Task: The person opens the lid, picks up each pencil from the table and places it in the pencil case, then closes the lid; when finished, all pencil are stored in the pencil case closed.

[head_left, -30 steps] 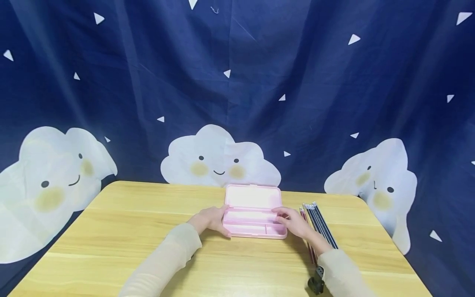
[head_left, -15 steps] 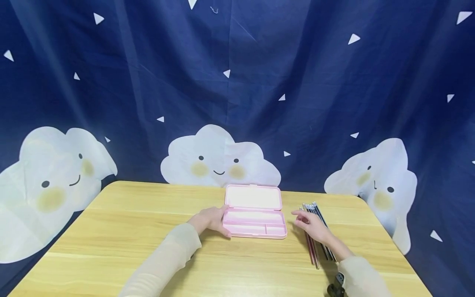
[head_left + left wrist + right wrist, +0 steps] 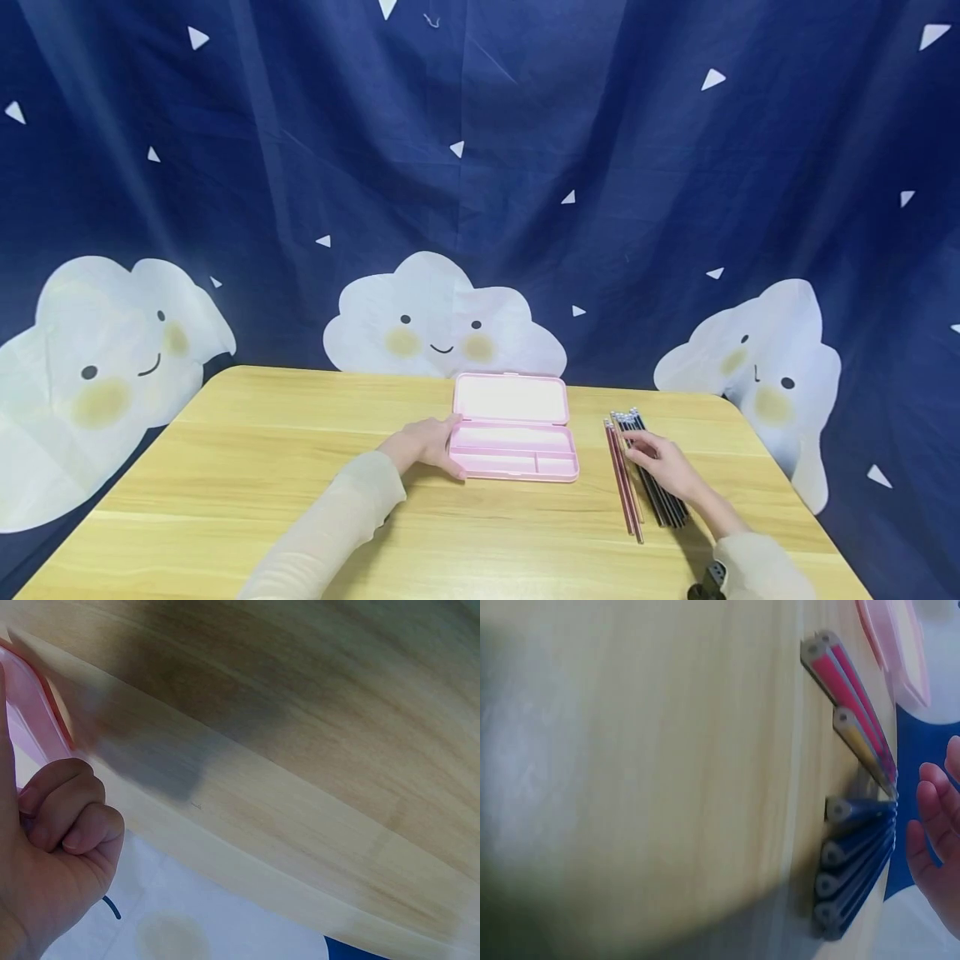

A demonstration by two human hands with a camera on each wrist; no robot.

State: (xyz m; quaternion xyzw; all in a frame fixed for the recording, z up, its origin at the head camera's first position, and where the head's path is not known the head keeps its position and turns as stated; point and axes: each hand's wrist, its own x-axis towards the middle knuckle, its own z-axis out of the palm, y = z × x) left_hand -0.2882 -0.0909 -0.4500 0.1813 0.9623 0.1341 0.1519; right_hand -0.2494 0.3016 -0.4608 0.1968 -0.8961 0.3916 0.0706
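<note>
A pink pencil case (image 3: 555, 468) lies with its lid (image 3: 512, 398) raised at the back, its compartments bare. My left hand (image 3: 427, 442) grips its left end, thumb at the front corner and a finger near the hinge. In the left wrist view several fingers of that hand (image 3: 67, 825) are curled beside the case's edge (image 3: 41, 705). To the right lie two red pencils (image 3: 622, 487), a yellow pencil (image 3: 637, 497) and several dark pencils (image 3: 663, 507). My right hand (image 3: 663, 462) is over the dark ones, its fingers loosely bent and holding nothing.
The wooden table (image 3: 247, 483) has rounded back corners. A dark blue curtain (image 3: 510, 100) with white smiling clouds (image 3: 442, 321) hangs right behind it. A black wrist camera (image 3: 708, 582) sits below the right sleeve (image 3: 765, 567).
My right hand has left the pencil case's right side and moved right, over the pencils. The left hand and the case have stayed in place.
</note>
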